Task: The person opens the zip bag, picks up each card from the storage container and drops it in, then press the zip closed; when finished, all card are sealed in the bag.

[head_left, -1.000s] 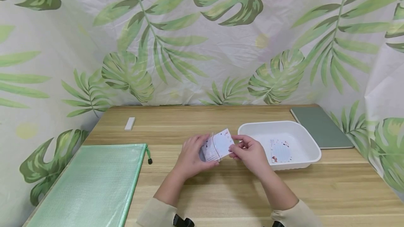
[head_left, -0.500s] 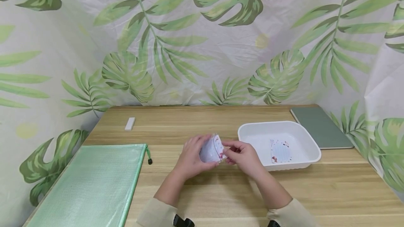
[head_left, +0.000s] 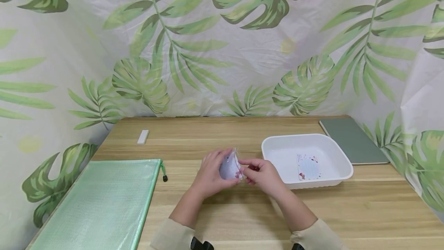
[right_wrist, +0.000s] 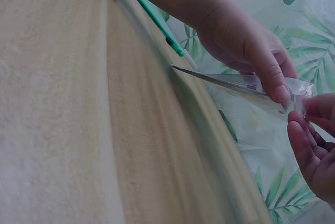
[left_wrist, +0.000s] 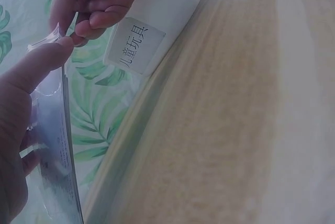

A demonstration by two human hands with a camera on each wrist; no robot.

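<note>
My left hand (head_left: 213, 173) grips a clear plastic bag (left_wrist: 49, 114), thumb on one face and fingers behind. Inside it lie printed cards, seen edge-on in the left wrist view as a thin stack. A reddish line runs across the bag near its mouth in the head view. At that mouth my right hand (head_left: 261, 174) pinches the end of a white card with small coloured prints, which sits almost wholly inside the bag. The right wrist view shows both hands meeting at the clear bag's end (right_wrist: 301, 88). My right fingertips partly hide the card's end.
A white plastic tray (head_left: 277, 141) on the right holds one printed card (head_left: 308, 166). Behind it lies a grey-green notebook (head_left: 354, 140). A green mesh zip pouch (head_left: 100, 200) lies at the left, with a small white block (head_left: 142, 136) beyond it on the wooden table (head_left: 194, 134).
The card has slid leftward into the bag, and my right hand has moved left with it toward the mouth. My left hand has stayed in place, holding the bag.
</note>
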